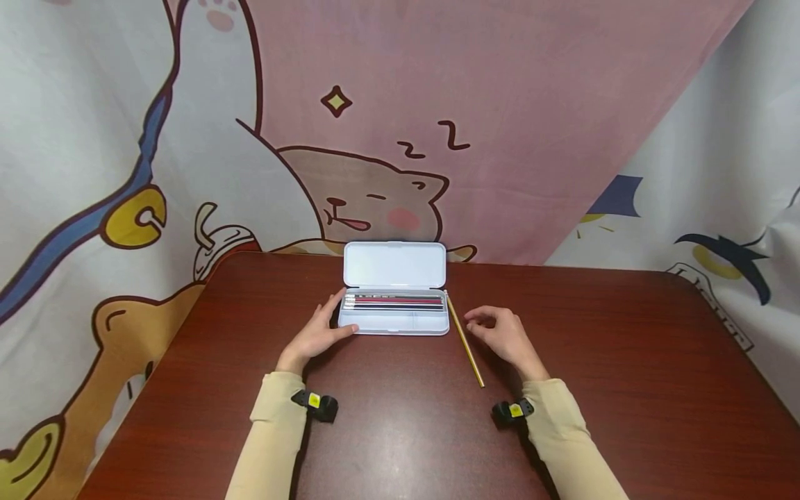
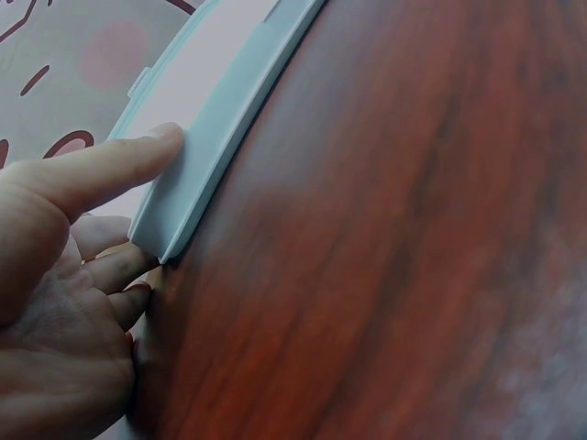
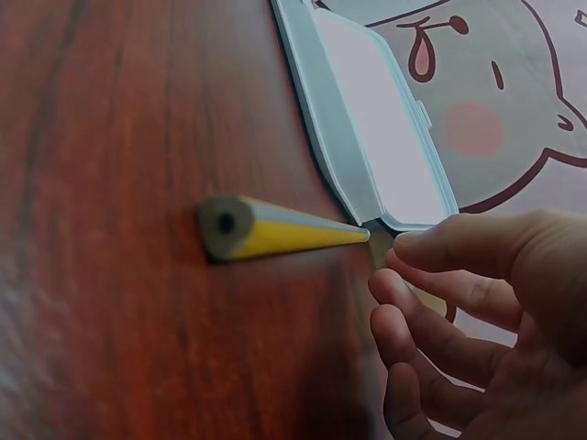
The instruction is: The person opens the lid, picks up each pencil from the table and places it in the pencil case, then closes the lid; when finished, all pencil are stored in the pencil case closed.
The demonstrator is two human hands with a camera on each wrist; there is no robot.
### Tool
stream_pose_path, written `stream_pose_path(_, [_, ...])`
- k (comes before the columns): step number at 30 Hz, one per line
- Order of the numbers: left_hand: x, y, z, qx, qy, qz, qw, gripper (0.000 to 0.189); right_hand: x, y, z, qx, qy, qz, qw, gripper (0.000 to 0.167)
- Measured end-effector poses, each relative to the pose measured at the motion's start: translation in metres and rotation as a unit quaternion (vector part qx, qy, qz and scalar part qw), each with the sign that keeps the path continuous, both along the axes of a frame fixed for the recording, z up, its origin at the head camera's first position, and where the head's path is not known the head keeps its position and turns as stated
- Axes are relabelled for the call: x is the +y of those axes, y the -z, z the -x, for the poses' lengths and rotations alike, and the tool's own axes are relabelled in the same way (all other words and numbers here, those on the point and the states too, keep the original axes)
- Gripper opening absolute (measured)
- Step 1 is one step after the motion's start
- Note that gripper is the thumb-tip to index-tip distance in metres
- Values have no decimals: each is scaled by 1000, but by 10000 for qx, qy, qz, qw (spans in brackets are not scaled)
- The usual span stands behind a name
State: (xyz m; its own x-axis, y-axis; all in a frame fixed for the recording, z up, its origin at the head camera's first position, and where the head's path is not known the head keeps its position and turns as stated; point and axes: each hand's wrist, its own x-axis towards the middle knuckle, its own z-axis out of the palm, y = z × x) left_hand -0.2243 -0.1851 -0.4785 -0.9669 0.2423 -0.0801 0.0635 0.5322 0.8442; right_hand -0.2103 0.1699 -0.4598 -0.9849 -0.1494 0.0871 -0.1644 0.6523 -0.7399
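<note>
Pencil case [image 1: 395, 321] open near desk's [image 1: 625, 361] far edge, several pencils already inside; left hand [image 1: 319, 333] steadies its left end, fingers straight; right hand [image 1: 503, 335] loosely curled, empty, beside yellow pencil [image 1: 465, 340] lying outside case's right end; likely last to load.

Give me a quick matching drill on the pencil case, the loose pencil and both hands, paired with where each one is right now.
Things:
1. pencil case
2. yellow pencil
3. left hand
4. right hand

Places or states:
A. lying loose on the table, right of the case
B. thumb and fingers touching the case's left end
C. lid open, pencils inside
D. beside the loose pencil, holding nothing

Pairs: 1-C, 2-A, 3-B, 4-D
</note>
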Motion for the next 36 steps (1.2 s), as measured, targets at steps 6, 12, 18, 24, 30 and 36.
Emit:
stream_pose_path(6, [0,0,0,-8,28,0,10000,86,-3,4,-4,-28,141,29,9999,16])
stream_pose_path(12, [0,0,0,19,59,79,9999,86,-11,7,-6,-96,378,41,9992,18])
stream_pose_path(18, [0,-1,0,13,47,57,10000,86,-16,8,-4,-210,535,-245,9980,25])
stream_pose_path(24, [0,0,0,-9,45,82,10000,86,-16,9,-3,-207,672,-350,9969,24])
stream_pose_path(30, [0,0,0,16,54,97,9999,86,-12,9,-2,-94,759,-404,9963,21])
stream_pose_path(36, [0,-1,-1,13,51,95,9999,86,-7,9,-1,-15,809,-399,9959,19])
